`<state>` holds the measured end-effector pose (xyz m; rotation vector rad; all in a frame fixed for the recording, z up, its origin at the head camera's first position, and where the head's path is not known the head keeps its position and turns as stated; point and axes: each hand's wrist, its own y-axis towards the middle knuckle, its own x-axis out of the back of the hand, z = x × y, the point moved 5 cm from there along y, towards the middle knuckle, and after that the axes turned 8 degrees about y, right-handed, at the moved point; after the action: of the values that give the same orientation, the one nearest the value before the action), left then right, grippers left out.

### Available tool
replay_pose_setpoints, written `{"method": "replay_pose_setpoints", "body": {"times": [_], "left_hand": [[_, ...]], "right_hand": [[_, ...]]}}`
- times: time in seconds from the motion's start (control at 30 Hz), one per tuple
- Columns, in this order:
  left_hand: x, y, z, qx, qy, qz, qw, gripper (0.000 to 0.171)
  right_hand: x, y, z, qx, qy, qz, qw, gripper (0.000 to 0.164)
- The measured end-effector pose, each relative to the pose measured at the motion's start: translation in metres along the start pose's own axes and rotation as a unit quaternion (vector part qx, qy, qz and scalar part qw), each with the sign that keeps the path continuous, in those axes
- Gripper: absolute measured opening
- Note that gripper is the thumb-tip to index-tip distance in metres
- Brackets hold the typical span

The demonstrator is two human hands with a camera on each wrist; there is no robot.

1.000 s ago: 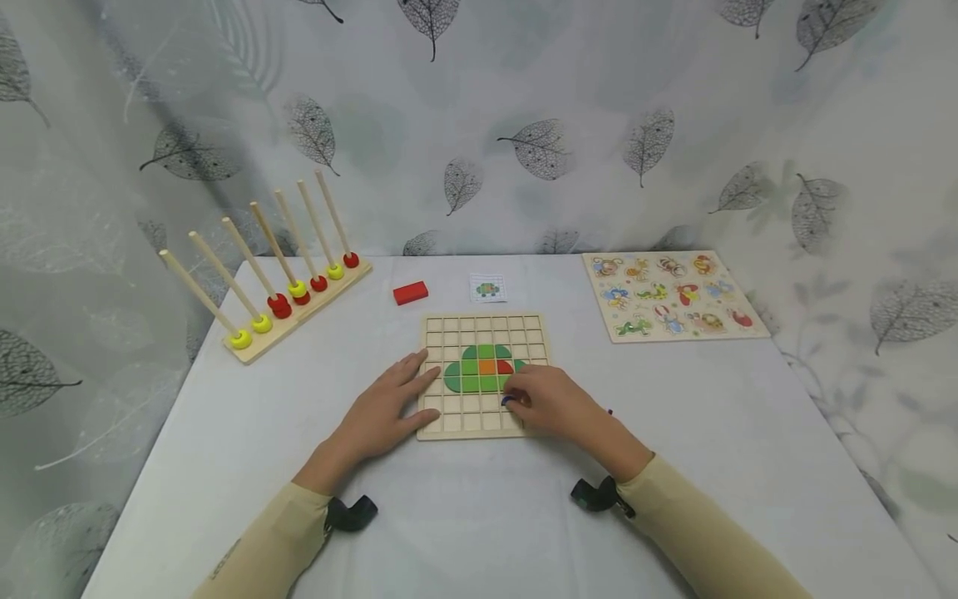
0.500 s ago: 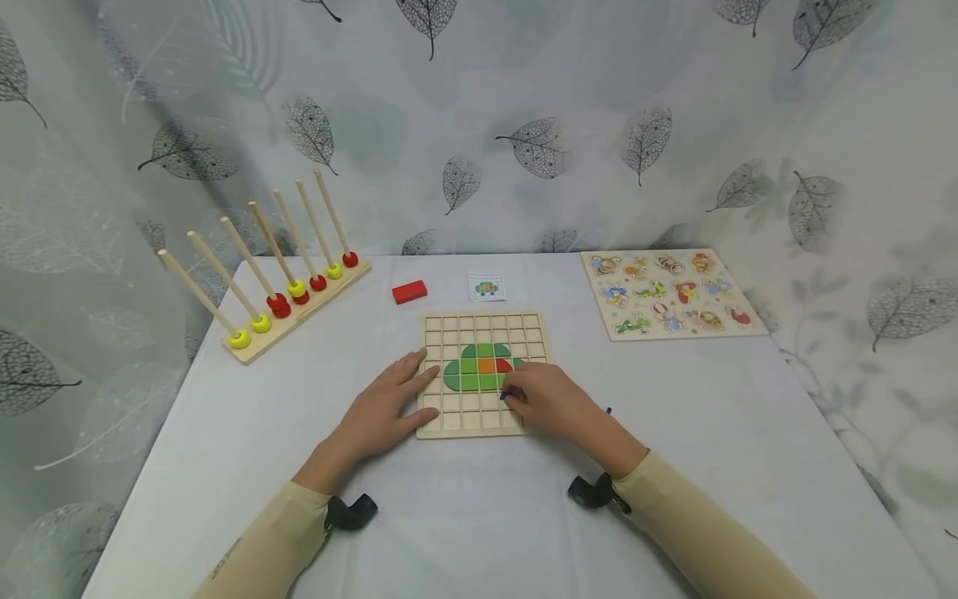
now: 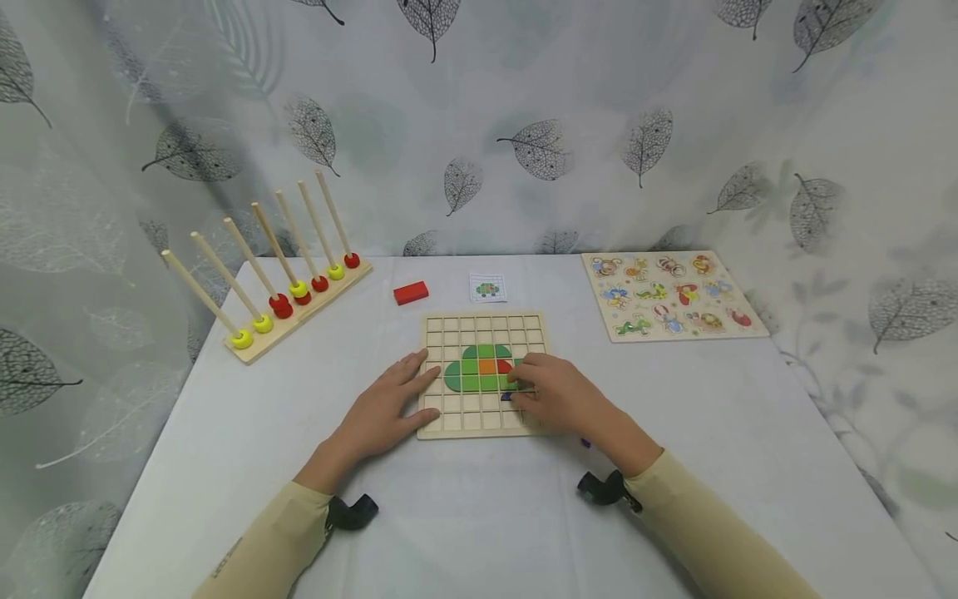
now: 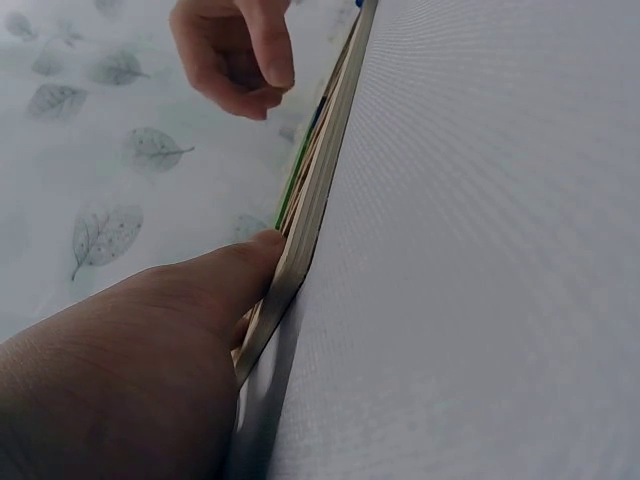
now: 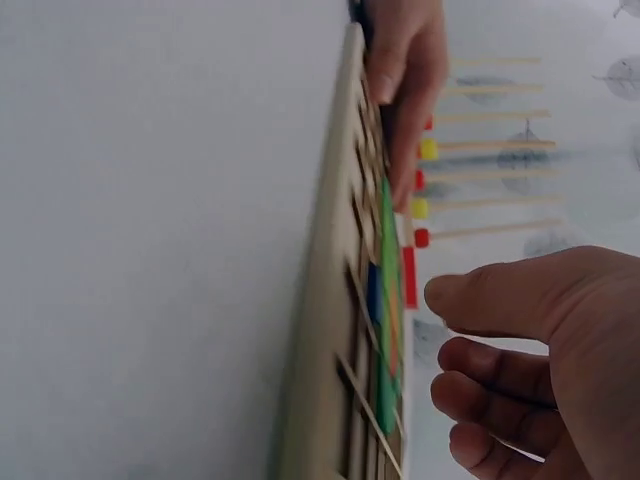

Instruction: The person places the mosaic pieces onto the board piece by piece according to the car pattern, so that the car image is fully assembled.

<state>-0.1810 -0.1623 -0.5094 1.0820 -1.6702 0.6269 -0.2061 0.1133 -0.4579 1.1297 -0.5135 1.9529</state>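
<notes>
A wooden grid board (image 3: 458,423) bears green, orange and red tiles in a turtle-like shape. My left hand (image 3: 385,408) lies with fingers spread on its left edge; in the left wrist view the thumb (image 4: 235,270) touches the rim. A small blue tile (image 3: 506,397) sits in a cell just below the green tiles (image 3: 471,383). Beside it, my right hand (image 3: 557,395) hovers over the board's right side. In the right wrist view its thumb (image 5: 490,300) and fingers are apart, with nothing between them. A small dark blue piece (image 3: 585,443) lies on the table by the right wrist.
A picture card (image 3: 488,288) and a red block (image 3: 411,293) lie behind the board. At the back left stands a peg rack (image 3: 299,316) with red and yellow beads. An insect puzzle board (image 3: 674,297) lies at the back right.
My right hand has let go of the blue tile, which now lies in its cell, and has drawn slightly right with fingers parting. The left hand has not moved.
</notes>
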Motion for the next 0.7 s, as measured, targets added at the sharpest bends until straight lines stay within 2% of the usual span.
{"method": "replay_pose_setpoints", "body": {"times": [0.23,0.37,0.7], "left_hand": [[-0.002,0.0,0.001,0.001,0.003,0.003,1.0,0.076],[-0.003,0.0,0.001,0.0,0.004,0.003,1.0,0.076],[-0.003,0.001,0.001,0.0,0.007,0.001,1.0,0.076]], "right_hand": [[0.038,-0.015,-0.015,0.012,0.021,-0.046,0.999,0.026],[0.056,-0.026,-0.025,0.005,0.018,-0.069,0.997,0.027],[0.077,-0.048,-0.042,-0.038,0.009,-0.062,0.997,0.026]]}}
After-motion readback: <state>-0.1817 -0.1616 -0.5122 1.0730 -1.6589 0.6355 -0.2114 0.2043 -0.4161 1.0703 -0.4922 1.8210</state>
